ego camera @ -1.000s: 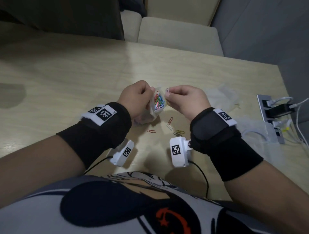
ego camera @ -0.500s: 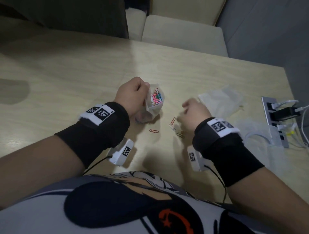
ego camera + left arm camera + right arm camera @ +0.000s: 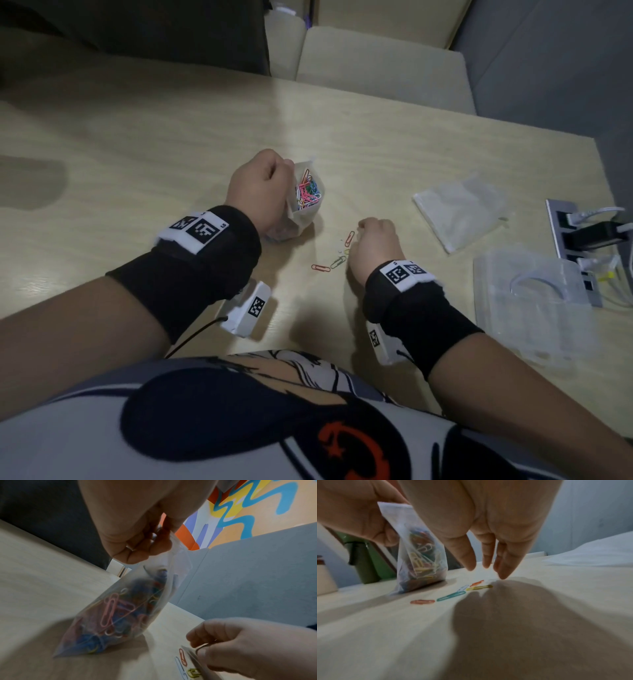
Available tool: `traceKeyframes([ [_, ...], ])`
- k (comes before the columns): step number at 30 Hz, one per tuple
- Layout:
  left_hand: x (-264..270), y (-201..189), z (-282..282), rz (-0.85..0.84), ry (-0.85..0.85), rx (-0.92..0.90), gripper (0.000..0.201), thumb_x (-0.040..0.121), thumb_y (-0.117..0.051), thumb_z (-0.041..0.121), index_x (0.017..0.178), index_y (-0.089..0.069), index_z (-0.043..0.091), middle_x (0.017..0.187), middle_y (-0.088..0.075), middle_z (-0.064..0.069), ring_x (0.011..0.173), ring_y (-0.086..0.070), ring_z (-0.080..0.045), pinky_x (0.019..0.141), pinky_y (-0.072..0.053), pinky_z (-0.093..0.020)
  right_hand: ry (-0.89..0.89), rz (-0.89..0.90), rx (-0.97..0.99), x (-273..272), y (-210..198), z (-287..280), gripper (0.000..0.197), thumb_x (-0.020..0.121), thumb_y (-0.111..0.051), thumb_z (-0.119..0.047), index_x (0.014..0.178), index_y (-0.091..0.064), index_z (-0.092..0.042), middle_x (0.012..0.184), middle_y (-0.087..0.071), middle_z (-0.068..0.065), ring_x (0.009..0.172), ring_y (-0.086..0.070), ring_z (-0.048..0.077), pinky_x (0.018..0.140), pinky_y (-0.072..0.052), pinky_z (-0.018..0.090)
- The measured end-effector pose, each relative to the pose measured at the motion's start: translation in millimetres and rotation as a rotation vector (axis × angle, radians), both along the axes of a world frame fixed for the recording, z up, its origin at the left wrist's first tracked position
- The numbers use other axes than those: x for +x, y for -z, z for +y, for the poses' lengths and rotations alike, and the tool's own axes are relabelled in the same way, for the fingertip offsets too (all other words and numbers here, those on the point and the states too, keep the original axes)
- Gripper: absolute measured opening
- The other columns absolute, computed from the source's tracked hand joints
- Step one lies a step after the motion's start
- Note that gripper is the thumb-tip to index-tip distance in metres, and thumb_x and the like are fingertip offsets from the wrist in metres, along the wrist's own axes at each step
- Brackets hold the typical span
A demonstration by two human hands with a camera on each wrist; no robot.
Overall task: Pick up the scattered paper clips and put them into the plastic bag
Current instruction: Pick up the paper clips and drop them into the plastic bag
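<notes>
The plastic bag (image 3: 303, 205) is held upright at its upper edge by the left hand (image 3: 260, 186), fingers curled and pinched on the rim, with the bag's base resting on the table (image 3: 137, 144). Its mouth is seen standing apart, and a mass of coloured paper clips is visible inside through the clear film.

The right hand (image 3: 375, 248) is positioned low over the table at about 4 o'clock from the bag, apart from it. In the right wrist view its fingers (image 3: 505, 563) are extended downward with tips just above the surface; in the left wrist view thumb and forefinger appear close together beside a dark curved wire. Whether a clip is gripped cannot be told.

Loose paper clips (image 3: 337, 255) are noted on the table between the two hands: a red one (image 3: 321, 267) at 6 o'clock from the bag, a green one (image 3: 337, 262) just beside it, an orange one (image 3: 349, 238) touching or nearly touching the right fingers.

Empty clear bags (image 3: 459, 212) are recorded at 3 o'clock, and a socket strip (image 3: 565, 246) at the table's right edge
</notes>
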State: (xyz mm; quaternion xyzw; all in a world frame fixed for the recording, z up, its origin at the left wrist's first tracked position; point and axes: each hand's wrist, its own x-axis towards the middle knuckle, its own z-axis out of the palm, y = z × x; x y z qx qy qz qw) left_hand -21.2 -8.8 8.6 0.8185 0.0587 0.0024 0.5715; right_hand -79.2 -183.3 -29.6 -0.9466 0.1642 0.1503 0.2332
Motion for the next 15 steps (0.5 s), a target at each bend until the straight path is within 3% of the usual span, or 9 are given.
traceKeyframes([
  [3,-1.0,0.4,-1.0,0.008,0.008,-0.004,0.031,0.083,-0.048,0.039,0.061,-0.044,0.018,0.059,-0.048,-0.001,0.063,-0.050,-0.022,0.067,-0.050,-0.046,-0.175,0.110,0.020,-7.9,6.6,13.7,0.059,0.096,-0.044,-0.018,0.149,-0.020,-0.006,0.158,-0.014,0.013,0.145,-0.018,0.027,0.116,-0.017,0.032],
  [6,-2.3,0.4,-3.9,0.013,0.027,0.004,0.031,0.083,-0.047,0.040,0.062,-0.046,0.018,0.058,-0.049,-0.001,0.063,-0.049,-0.023,0.067,-0.050,-0.046,-0.397,0.122,0.005,-20.1,11.1,29.9,0.064,0.098,-0.042,-0.023,0.151,-0.010,-0.007,0.161,0.001,0.008,0.148,-0.003,0.021,0.117,-0.005,0.027],
  [11,-3.8,-0.9,-6.5,0.005,0.051,0.026,0.029,0.084,-0.047,0.038,0.066,-0.049,0.015,0.060,-0.052,-0.003,0.063,-0.050,-0.023,0.065,-0.046,-0.039,-0.641,0.020,-0.046,-36.8,19.9,22.9,0.056,0.097,-0.040,-0.013,0.150,-0.021,-0.016,0.160,-0.006,0.008,0.147,-0.007,0.023,0.118,-0.009,0.030],
  [15,-3.8,-0.8,-5.9,0.014,0.052,0.012,0.031,0.085,-0.048,0.036,0.073,-0.053,0.009,0.062,-0.052,-0.004,0.064,-0.050,-0.023,0.064,-0.044,-0.037,-0.761,-0.090,-0.097,-43.9,29.7,5.3,0.054,0.091,-0.050,-0.006,0.143,-0.037,-0.016,0.155,-0.027,0.009,0.141,-0.028,0.029,0.114,-0.027,0.038],
])
